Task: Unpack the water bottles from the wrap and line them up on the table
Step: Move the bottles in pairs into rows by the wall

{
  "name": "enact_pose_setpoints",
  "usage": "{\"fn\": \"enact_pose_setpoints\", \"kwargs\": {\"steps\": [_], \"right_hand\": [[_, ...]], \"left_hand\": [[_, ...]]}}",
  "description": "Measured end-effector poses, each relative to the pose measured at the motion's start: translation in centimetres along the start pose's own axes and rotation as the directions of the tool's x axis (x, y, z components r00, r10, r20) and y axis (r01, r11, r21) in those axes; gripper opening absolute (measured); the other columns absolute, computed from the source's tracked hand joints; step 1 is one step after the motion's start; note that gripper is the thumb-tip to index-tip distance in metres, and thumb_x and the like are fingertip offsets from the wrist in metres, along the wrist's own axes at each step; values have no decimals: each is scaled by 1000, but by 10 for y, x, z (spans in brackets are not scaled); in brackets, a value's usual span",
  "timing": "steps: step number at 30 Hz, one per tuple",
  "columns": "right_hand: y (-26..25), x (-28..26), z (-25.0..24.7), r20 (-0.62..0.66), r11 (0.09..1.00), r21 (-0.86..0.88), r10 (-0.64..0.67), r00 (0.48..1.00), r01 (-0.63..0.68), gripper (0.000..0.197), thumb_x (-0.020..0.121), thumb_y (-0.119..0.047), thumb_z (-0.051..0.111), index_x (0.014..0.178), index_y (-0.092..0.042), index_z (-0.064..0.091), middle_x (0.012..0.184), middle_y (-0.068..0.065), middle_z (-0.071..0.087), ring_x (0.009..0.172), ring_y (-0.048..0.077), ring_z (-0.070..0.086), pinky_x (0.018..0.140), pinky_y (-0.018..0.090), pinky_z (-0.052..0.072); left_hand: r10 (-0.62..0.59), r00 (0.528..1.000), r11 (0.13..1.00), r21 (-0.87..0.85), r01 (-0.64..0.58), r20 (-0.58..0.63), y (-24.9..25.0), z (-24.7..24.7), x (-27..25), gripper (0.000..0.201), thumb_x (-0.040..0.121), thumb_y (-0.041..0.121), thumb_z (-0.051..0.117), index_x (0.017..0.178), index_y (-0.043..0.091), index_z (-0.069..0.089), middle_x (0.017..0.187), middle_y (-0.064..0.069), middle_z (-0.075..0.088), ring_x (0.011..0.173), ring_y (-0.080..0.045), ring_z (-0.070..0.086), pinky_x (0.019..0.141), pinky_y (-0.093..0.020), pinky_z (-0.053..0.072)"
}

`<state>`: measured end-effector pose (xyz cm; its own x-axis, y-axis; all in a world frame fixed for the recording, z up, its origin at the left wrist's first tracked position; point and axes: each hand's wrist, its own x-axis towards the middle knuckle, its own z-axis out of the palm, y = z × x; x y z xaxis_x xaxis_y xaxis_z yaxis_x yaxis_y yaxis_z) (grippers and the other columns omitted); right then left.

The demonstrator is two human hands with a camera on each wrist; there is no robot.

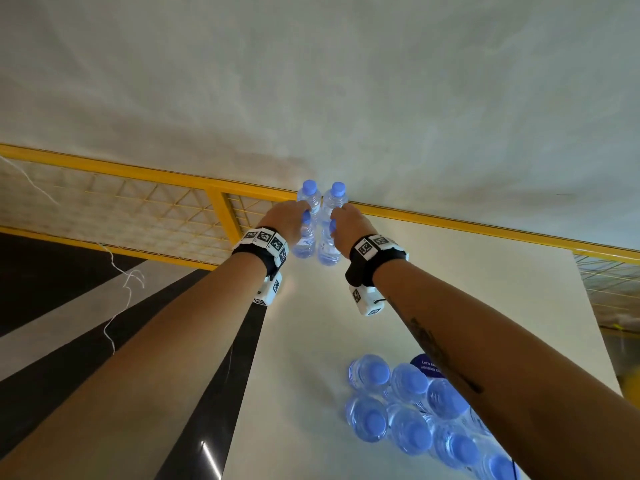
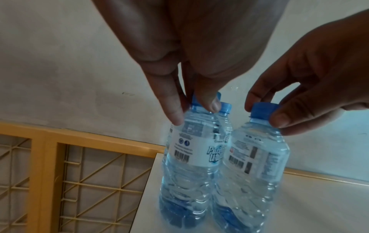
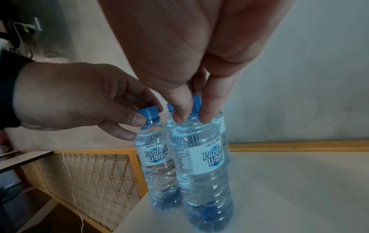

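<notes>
— Where are the two near bottles?
— Upright at the table's (image 1: 311,341) far corner: left bottle (image 1: 304,241) pinched by its cap under the left hand (image 1: 289,220), right bottle (image 1: 327,245) likewise under the right hand (image 1: 348,225).
— And the rest?
— Two more bottles (image 1: 323,199) stand just behind (touching, seemingly); the wrapped pack (image 1: 412,414) sits well nearer.

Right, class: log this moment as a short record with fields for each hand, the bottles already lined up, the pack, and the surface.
left hand: pinches the blue cap of the near-left bottle
right hand: pinches the cap of the near-right bottle
held bottles: upright, bases at the table, side by side
placed bottles: two more bottles stand just behind them, near the table's far edge
remaining pack: blue-capped bottles clustered near the person, at least eight caps visible
surface: white table
backdrop: yellow railing, pale wall
</notes>
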<state>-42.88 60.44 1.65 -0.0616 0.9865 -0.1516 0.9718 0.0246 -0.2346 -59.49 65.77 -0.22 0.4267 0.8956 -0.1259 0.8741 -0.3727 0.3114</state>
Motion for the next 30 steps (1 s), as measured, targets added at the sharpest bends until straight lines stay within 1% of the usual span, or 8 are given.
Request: {"fn": "enact_pose_setpoints", "kwargs": {"steps": [4,6,10,17,21,24,27,30], "right_hand": [[-2,7,1,-28,998,28,57,998,-56,28,93,-14,57,120,-6,54,123,15,54,108,32,58,85,36,48],[-3,10,2,-44,997,38,67,997,-65,27,93,-13,57,119,-6,54,121,14,54,107,32,59,85,36,49],[-3,13,-2,-38,971,226,87,995,-77,26,94,-22,59,118,-11,58,117,6,57,107,23,59,87,26,43],[0,25,-2,-74,987,122,110,991,-100,29,96,-17,59,122,-5,56,124,12,56,111,25,58,82,25,42],[-1,20,2,-53,975,181,142,988,-130,32,96,-18,59,125,-4,54,126,13,54,116,26,55,92,29,44],[2,5,1,-37,957,240,174,984,-161,48,88,-18,69,129,-4,47,127,14,52,116,30,55,92,33,44],[6,-30,-5,-16,956,254,156,988,-147,59,87,-19,71,137,-6,43,135,13,48,124,29,49,101,32,38],[5,-85,-14,2,952,299,72,997,-70,47,82,-23,78,123,-9,60,121,11,61,110,27,59,99,34,44]], "left_hand": [[33,999,999,-21,-33,-11,-4,5,4,40,88,-3,64,124,16,64,118,-9,63,109,-32,62,89,-39,50],[31,999,999,-27,-31,-15,-6,5,6,46,88,-4,64,130,15,63,124,-11,59,112,-33,60,91,-38,49],[40,998,999,-15,-40,-42,-8,4,14,45,89,-3,65,129,16,62,124,-10,59,113,-33,61,90,-37,49],[59,997,998,-26,-61,-55,-11,4,20,47,88,-4,66,131,16,63,122,-9,61,110,-30,61,92,-38,52],[63,997,998,-25,-64,-54,-9,2,17,40,88,-5,66,123,15,65,116,-9,63,109,-32,63,90,-38,53],[29,999,996,-89,-32,-33,-6,1,8,51,92,-5,60,139,16,58,137,-10,58,124,-34,58,101,-43,51],[-77,994,985,-163,62,-83,-1,6,-22,78,95,6,65,160,29,29,162,-6,32,145,-34,36,113,-46,43],[-48,984,977,-212,10,-172,15,14,-71,67,98,22,67,157,26,35,159,-5,36,146,-30,33,118,-46,38]]}}
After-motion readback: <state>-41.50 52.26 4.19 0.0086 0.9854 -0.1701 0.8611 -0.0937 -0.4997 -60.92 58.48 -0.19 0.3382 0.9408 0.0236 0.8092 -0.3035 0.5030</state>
